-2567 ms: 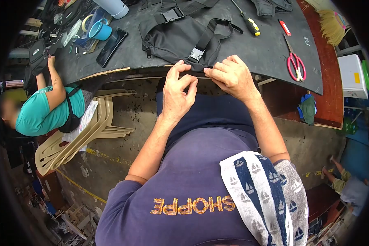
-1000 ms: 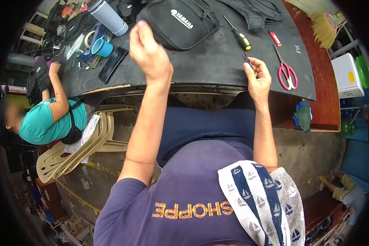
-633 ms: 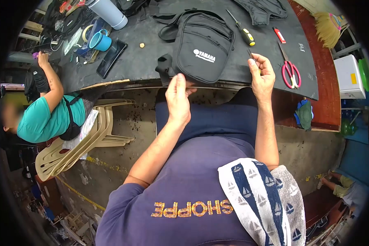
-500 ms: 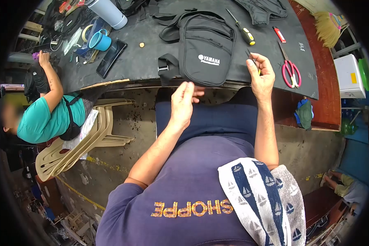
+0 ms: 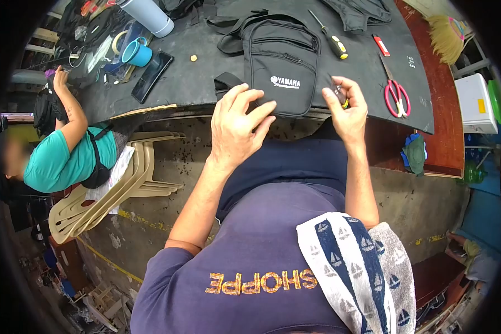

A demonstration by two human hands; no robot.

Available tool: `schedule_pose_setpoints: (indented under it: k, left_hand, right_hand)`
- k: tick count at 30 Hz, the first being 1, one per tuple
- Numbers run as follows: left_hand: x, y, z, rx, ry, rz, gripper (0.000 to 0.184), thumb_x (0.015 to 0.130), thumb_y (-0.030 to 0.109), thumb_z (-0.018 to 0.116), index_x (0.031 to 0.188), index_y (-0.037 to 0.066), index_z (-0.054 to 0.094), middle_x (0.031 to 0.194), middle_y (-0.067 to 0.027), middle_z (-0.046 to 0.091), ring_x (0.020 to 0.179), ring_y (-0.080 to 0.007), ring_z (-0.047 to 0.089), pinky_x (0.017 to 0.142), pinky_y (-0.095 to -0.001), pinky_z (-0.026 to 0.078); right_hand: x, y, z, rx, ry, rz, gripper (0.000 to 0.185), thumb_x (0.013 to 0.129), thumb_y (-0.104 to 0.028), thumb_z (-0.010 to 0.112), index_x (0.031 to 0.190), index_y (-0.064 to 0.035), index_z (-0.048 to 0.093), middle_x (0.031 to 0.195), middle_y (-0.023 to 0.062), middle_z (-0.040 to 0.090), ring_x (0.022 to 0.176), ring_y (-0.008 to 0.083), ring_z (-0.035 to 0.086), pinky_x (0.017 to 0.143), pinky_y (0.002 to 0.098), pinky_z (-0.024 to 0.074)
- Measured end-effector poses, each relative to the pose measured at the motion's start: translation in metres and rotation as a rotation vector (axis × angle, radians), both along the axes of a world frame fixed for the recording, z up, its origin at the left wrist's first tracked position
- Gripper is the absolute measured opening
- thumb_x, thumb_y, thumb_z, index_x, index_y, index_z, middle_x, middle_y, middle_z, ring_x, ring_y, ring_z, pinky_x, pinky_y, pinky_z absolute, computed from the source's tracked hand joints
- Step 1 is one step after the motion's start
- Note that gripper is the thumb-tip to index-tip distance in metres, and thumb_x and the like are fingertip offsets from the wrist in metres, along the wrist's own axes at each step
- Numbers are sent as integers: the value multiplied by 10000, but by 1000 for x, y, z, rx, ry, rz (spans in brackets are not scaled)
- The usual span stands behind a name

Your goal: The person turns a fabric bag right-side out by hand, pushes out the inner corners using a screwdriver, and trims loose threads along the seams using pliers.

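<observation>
A black bag (image 5: 284, 67) with white YAMAHA lettering lies front side up on the black table (image 5: 195, 83), its lower end close to the front edge. My left hand (image 5: 236, 125) is at the bag's lower left corner and strap (image 5: 225, 80), fingers apart, with nothing visible in it. Just right of the bag, my right hand (image 5: 348, 114) holds a small pointed tool (image 5: 344, 100) with a bit of yellow on it between thumb and fingers. Whether my left fingertips touch the bag I cannot tell.
Right of the bag lie a screwdriver (image 5: 338, 47), a red cutter (image 5: 381, 45) and red-handled scissors (image 5: 397, 99). To the left are a phone (image 5: 152, 77), a blue mug (image 5: 137, 54) and a tumbler (image 5: 150, 19). A person (image 5: 61, 158) sits far left beside stacked chairs (image 5: 133, 183).
The bag has been turned over and laid flat with its lettering up. My left hand has risen to its lower left corner and spread its fingers. The tool in my right hand has tilted.
</observation>
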State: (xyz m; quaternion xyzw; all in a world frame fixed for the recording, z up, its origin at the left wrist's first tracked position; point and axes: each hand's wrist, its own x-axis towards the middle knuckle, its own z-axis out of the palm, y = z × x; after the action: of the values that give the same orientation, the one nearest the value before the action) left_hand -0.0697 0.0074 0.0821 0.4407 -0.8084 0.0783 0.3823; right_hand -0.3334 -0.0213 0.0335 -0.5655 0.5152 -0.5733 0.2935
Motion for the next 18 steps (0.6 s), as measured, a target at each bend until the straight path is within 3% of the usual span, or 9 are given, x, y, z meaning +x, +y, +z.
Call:
schedule_pose_setpoints:
  k: [3,6,10,15,18]
  left_hand:
    - [2,-2,-12,20,-29,-87,204,767,79,872,955,105,796,1038,-26,723,1007,-284,663,851,-395,533]
    - [0,10,-18,149,29,-89,197,761,64,873,940,98,796,1045,-33,722,1046,-285,662,880,-396,541]
    - [-5,18,-26,206,139,-87,199,763,41,865,941,95,795,1067,-42,725,1055,-285,663,881,-400,542]
    - [-6,22,-31,217,223,-75,173,763,41,853,915,88,784,1047,-50,715,1027,-283,666,866,-395,557]
    - [-8,25,-33,255,275,-78,184,772,29,856,937,78,788,1086,-76,722,1067,-286,654,934,-410,525]
  right_hand:
    - [11,19,-2,63,127,-23,356,918,-178,874,1217,-63,719,856,-35,631,752,75,546,712,244,471]
    - [21,28,-3,-69,251,9,384,880,-196,897,1204,-79,725,867,24,688,743,152,594,716,305,508]
    - [25,27,0,-27,266,-27,346,859,-199,903,1144,-75,750,849,54,720,746,221,624,735,362,529]
    - [26,23,1,-222,384,69,297,848,-186,902,1089,-71,770,796,36,703,715,220,627,725,369,513]
    - [26,25,0,-350,486,237,251,838,-178,897,1039,-79,782,769,28,674,679,220,624,712,366,494]
